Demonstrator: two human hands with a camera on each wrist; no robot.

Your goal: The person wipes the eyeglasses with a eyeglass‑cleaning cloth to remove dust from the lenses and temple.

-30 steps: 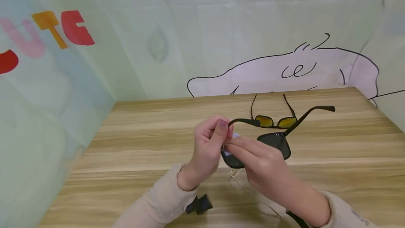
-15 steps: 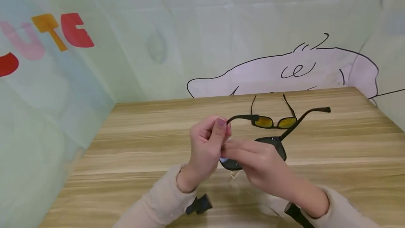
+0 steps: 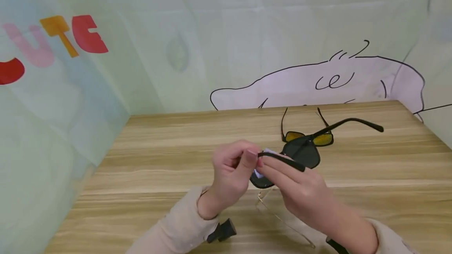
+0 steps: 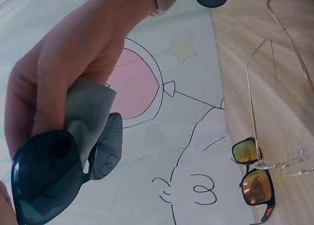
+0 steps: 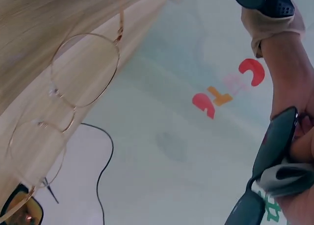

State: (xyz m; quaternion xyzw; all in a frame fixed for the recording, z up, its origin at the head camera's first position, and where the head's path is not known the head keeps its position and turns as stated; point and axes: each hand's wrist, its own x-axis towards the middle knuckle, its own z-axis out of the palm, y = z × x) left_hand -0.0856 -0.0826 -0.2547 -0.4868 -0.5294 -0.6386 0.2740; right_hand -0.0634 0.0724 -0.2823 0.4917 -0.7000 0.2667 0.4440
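Note:
Black-framed sunglasses [image 3: 303, 153] are held up over the table with both temples unfolded. My left hand [image 3: 229, 173] grips them at the left end, its thumb bent near the hinge. Between the fingers of my right hand [image 3: 307, 193] a small pale cloth [image 3: 259, 174] is pinched against the left lens. The left wrist view shows the grey cloth [image 4: 88, 112] wrapping over the lens edge beside the dark lens [image 4: 46, 176]. In the right wrist view the folded cloth [image 5: 288, 180] lies by the bridge. My right fingers partly hide the left lens.
Sunglasses with yellow mirrored lenses [image 3: 323, 139] stand behind on the wooden table [image 3: 159, 148]. Thin gold-rimmed glasses [image 3: 287, 225] lie nearer, below my hands. Each wrist wears a black camera [image 3: 226, 229]. A printed curtain [image 3: 176, 50] rises along the back and left.
The held sunglasses have tilted, so the left temple now slants down across my right hand and the right temple reaches farther right. My right hand has shifted slightly right and down.

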